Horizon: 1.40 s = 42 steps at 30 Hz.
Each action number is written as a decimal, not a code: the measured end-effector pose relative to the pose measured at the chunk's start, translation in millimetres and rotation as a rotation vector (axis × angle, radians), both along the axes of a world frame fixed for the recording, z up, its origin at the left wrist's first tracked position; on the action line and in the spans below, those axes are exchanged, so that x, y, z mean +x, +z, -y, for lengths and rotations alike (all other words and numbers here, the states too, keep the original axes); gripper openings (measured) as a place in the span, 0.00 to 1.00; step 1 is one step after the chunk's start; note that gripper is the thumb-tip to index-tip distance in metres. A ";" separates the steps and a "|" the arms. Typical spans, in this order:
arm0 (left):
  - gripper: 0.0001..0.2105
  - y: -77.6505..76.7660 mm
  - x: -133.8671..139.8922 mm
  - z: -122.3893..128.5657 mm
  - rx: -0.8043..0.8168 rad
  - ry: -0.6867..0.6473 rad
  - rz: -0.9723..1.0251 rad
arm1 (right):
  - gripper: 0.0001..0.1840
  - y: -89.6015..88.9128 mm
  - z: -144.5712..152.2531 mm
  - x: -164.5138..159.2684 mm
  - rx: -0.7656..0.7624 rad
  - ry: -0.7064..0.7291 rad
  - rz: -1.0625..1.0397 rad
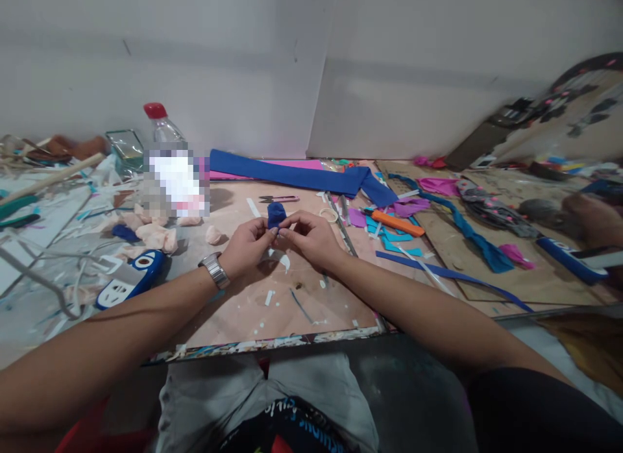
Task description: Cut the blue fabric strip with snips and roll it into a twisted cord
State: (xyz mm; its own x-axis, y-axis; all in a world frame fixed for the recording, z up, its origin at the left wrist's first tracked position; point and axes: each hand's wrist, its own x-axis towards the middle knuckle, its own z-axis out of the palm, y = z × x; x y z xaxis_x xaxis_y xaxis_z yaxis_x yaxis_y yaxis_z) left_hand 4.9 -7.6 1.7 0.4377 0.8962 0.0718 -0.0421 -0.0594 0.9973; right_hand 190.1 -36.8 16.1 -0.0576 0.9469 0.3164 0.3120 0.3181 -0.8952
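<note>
Between my two hands, just above the middle of the worktable, is a small piece of dark blue crepe paper (276,214), gathered toward its lower end. My left hand (248,245), with a metal watch on the wrist, pinches that lower end from the left. From the right, my right hand (311,239) pinches the same spot, its fingertips meeting those of the left. Behind the hands lie small pink-handled thread snips (279,198). A long folded strip of blue paper (292,176) stretches across the back of the table. Several crumpled peach pieces (213,235) rest left of my hands.
A red-capped bottle (156,111) stands at the back left. Near my left forearm is a blue and white power strip (130,281) with cables. An orange cutter knife (396,222) lies among paper scraps on the right. At the far right, another person's hand (596,219) shows, blurred.
</note>
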 end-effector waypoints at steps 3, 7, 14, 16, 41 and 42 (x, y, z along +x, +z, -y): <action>0.18 0.7 -0.1 0.6 0.034 0.006 -0.029 | 0.11 -0.2 0.0 -0.4 -0.057 -0.015 -0.017; 0.16 3.4 -0.1 2.1 0.036 0.018 -0.031 | 0.11 -1.6 -0.9 -1.1 -0.086 -0.022 -0.057; 0.11 7.3 -0.5 3.5 0.065 0.013 -0.085 | 0.25 -3.1 -2.8 -3.0 -0.160 0.015 -0.252; 0.10 8.3 -0.6 3.9 0.088 0.024 -0.112 | 0.33 -3.2 -3.3 -3.6 -0.220 0.040 -0.293; 0.15 7.9 -3.0 0.5 -0.042 0.057 -0.003 | 0.11 0.5 5.1 -2.9 -0.080 0.066 -0.050; 0.15 7.5 -3.3 0.3 -0.032 0.050 -0.004 | 0.10 0.0 4.2 -2.4 -0.051 0.068 -0.041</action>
